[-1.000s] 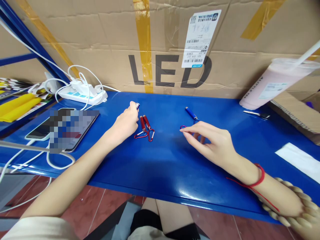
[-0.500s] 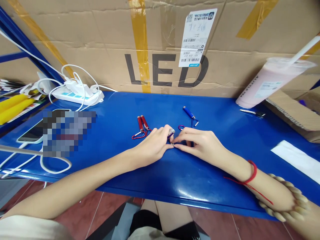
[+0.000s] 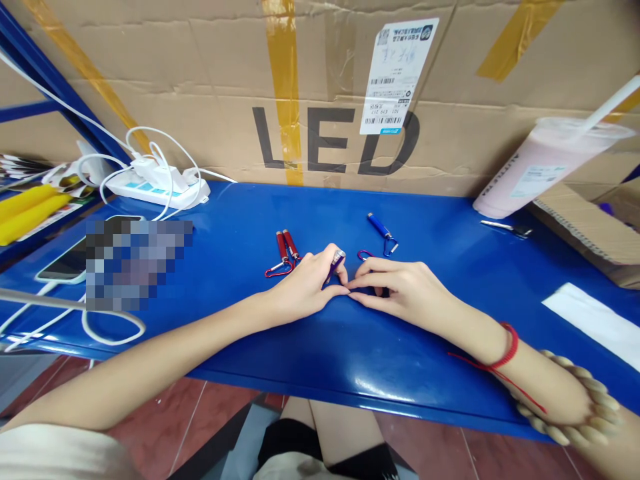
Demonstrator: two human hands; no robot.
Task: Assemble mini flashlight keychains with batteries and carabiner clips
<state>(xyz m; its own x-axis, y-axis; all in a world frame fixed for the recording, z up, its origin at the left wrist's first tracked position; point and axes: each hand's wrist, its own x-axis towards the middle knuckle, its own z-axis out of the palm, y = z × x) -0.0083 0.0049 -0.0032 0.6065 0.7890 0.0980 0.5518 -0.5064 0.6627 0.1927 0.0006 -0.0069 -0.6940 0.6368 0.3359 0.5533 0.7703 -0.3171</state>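
Behind the blue table [image 3: 320,363] stands a large cardboard box [image 3: 210,80], marked with the black letters LED and carrying a white label [image 3: 397,77]. Above the middle of the table, the left hand [image 3: 307,283] has its fingers curled around a small purple tube [image 3: 335,264], whose silver end points up and out between the fingers. Its thumb tip meets the fingertips of the right hand [image 3: 405,287]. This right hand is nearly closed, thumb and forefinger brought together as in a pinch; I cannot tell if some small thing is between them. Just beyond its fingers lies a purple clip [image 3: 365,255], partly hidden. A blue tube [image 3: 379,225] with a blue clip [image 3: 391,248] at its lower end rests a little farther back. Near the left hand, two red tubes [image 3: 282,247] lie side by side, and their clips are partly covered by this hand. At the left are a phone [image 3: 65,260] and a white power strip [image 3: 150,193]; at the right, a cup [image 3: 535,170] with pink drink and a white paper [image 3: 595,323]
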